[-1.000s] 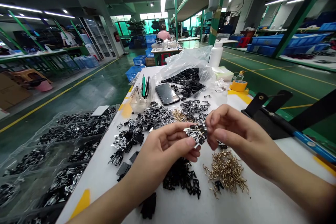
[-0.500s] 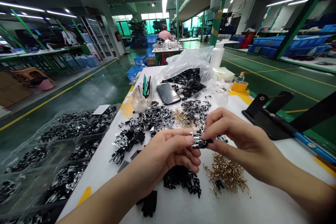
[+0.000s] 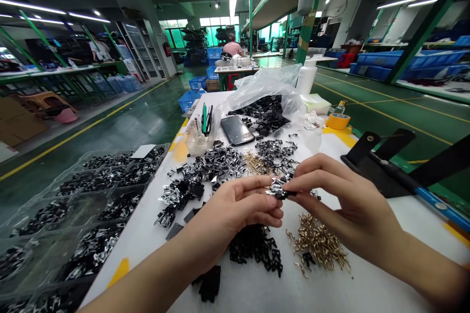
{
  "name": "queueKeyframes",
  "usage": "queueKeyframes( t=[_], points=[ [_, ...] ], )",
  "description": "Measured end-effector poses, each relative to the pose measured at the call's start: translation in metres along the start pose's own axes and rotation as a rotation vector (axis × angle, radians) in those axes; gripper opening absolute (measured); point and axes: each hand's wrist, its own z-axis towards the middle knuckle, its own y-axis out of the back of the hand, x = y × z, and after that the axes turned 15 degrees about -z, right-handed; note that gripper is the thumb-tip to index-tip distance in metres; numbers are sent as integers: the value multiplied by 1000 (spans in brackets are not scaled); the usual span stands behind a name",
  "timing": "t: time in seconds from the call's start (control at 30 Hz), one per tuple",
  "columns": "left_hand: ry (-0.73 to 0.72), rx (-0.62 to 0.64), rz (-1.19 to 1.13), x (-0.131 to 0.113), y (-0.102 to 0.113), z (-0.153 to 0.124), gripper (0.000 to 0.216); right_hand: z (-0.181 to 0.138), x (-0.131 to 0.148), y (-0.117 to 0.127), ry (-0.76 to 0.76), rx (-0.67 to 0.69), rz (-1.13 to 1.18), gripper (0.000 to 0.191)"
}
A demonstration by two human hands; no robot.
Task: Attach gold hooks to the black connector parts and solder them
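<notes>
Both hands meet over the white table around one small black-and-silver metal part [image 3: 278, 189]. My left hand [image 3: 240, 208] pinches its left end between thumb and fingers. From the right, the thumb and fingertips of my right hand [image 3: 330, 190] close on its other end. Below my left hand lies a heap of black plastic pieces [image 3: 253, 249]. A pile of brass-coloured hooks [image 3: 319, 242] sits under my right hand. Behind the hands are silver-and-black clips [image 3: 220, 161] and a smaller heap of brass pieces [image 3: 257, 162].
A phone [image 3: 237, 130] lies before a clear plastic bag [image 3: 271, 83] of black parts. A small container [image 3: 200, 142] holds tools. Compartment trays [image 3: 84, 210] with parts stand left. At right are orange tape [image 3: 338, 121] and a black metal fixture with a blue handle [image 3: 436, 203]. A person [image 3: 233, 48] sits far ahead.
The held part has risen slightly and tilted between my fingers. My left fingers have curled closer under it. The whole view has shifted a little.
</notes>
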Motion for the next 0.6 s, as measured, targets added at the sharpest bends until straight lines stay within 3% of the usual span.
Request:
queueKeyframes(
  t=[0.23, 0.43, 0.6],
  points=[
    [-12, -2, -8, 3, 2, 1, 24, 0, 1, -2, 54, -10, -61, 19],
    [-32, -94, -15, 6, 2, 1, 32, -2, 1, -4, 125, -47, -86, 21],
    [-156, -70, 116, 4, -2, -3, 34, -3, 3, -3, 182, -86, -75, 24]
  ],
)
